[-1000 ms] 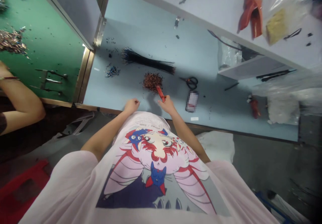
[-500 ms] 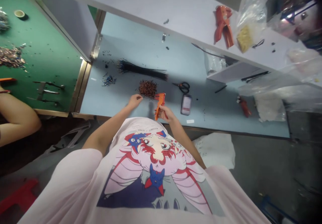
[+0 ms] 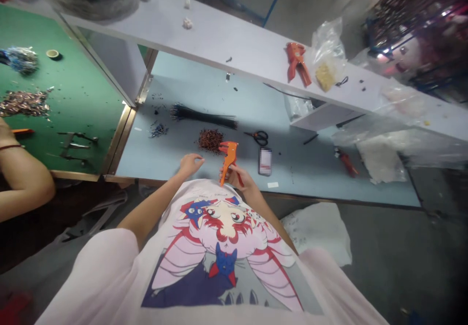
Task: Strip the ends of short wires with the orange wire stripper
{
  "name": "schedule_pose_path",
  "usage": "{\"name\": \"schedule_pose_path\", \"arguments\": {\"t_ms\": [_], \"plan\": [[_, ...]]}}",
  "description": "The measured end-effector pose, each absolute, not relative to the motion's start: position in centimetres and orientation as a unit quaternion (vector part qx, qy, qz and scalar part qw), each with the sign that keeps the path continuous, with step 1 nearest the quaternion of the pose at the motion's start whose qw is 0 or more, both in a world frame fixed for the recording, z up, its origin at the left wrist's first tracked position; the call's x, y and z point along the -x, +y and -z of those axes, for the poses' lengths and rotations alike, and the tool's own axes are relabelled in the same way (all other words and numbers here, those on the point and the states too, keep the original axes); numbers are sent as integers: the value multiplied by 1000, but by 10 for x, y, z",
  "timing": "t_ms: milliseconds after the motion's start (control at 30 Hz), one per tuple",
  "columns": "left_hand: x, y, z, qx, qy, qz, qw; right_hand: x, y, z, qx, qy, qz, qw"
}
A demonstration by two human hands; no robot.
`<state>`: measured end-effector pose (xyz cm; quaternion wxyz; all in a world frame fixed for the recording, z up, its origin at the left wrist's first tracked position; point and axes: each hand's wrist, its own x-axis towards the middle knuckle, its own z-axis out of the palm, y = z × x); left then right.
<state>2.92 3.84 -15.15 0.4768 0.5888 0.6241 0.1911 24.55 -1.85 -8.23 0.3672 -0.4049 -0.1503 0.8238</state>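
My right hand (image 3: 239, 176) is closed round the handles of an orange crimping tool (image 3: 227, 157), held upright near the front edge of the light blue table (image 3: 204, 101). My left hand (image 3: 190, 163) sits just left of it with fingers curled in a pinch; what it pinches is too small to make out. A pile of small reddish-brown metal pieces (image 3: 210, 140) lies right behind both hands. A bundle of black wires (image 3: 203, 115) lies further back.
Black scissors (image 3: 259, 136) and a phone (image 3: 265, 161) lie right of the pile. Another orange tool (image 3: 298, 62) and plastic bags rest on the white shelf (image 3: 226, 42). Another person's arm (image 3: 22, 183) is at the green bench (image 3: 62, 101) on the left.
My right hand has raised the orange tool upright. My left hand reached to the reddish pile, then drew back a little. The camera has tilted up.
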Motion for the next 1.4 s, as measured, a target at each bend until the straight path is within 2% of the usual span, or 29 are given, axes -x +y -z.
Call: {"name": "schedule_pose_path", "arguments": {"t_ms": [167, 433, 533, 633, 733, 967, 1167, 1400], "plan": [[-61, 35, 117, -569, 514, -261, 586, -246, -21, 69, 380, -257, -810, 365], [-70, 21, 85, -536, 422, -338, 649, -240, -15, 69, 395, -345, -790, 319], [-68, 23, 99, -559, 490, -318, 588, -239, -13, 74, 457, -411, -733, 291], [-60, 25, 125, -571, 597, -257, 502, -242, -7, 88, 651, -510, -528, 194], [-40, 21, 152, -566, 666, -213, 436, -252, -5, 109, 751, -528, -381, 110], [20, -11, 179, -541, 781, -134, 283, -281, -27, 150, 833, -490, -256, 8], [43, -19, 189, -557, 811, -48, 171, -287, -31, 178, 876, -447, -179, -11], [11, -5, 190, -712, 663, -23, 230, -285, -30, 196, 883, -448, -140, -14]]}}
